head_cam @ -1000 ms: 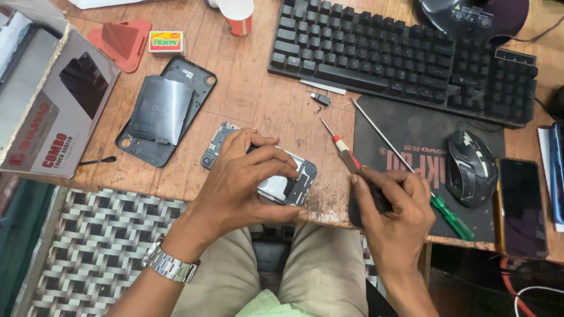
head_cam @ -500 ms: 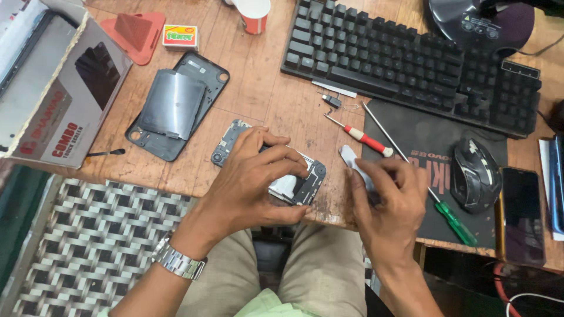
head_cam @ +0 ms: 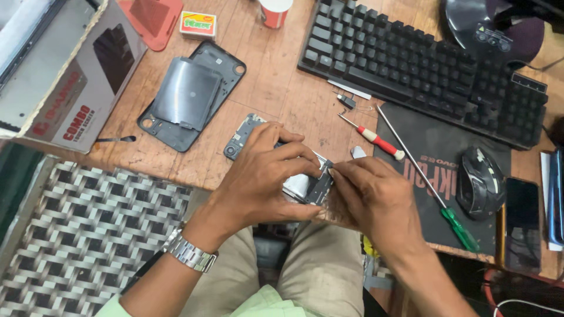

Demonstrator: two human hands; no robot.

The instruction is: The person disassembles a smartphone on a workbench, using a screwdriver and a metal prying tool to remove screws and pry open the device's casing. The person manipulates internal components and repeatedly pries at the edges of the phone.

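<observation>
Phone chassis [head_cam: 247, 132] opened, circuitry bared, left hand [head_cam: 267, 176] covering it

- Left hand [head_cam: 267, 176] presses down on the opened phone [head_cam: 282, 167].
- Right hand [head_cam: 376, 196] pinches the phone's right end.
- Red-handled screwdriver [head_cam: 376, 140] lies just right of the phone.

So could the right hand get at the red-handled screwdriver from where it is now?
Probably yes. The right hand is at the opened phone, and the red-handled screwdriver lies on the desk just beyond it, apart from the keyboard, with nothing lying over it. The hand would have to leave the phone first.
</observation>
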